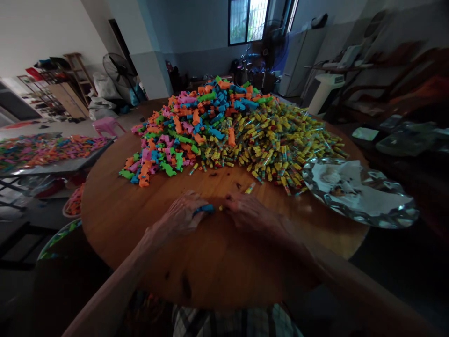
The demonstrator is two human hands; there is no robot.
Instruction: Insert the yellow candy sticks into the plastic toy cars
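Near the middle of the round wooden table, my left hand [185, 211] is closed round a blue plastic piece [206, 208], whose end points right. Just across a small gap, my right hand [242, 210] pinches a small yellow-tipped piece [220, 208]; the rest of that piece is hidden by the fingers. Beyond my hands lies a heap of orange, blue, green and pink plastic toy pieces [178, 126]. It runs into a heap of yellow-capped clear tubes [280, 135] on the right. One loose tube [250, 188] lies just beyond my right hand.
The round table [115, 220] has a glass dish [396, 206] with white paper at its right edge. More coloured pieces [59, 152] cover a side table at the left. Fans, a pink stool [107, 125] and a white cabinet stand farther back.
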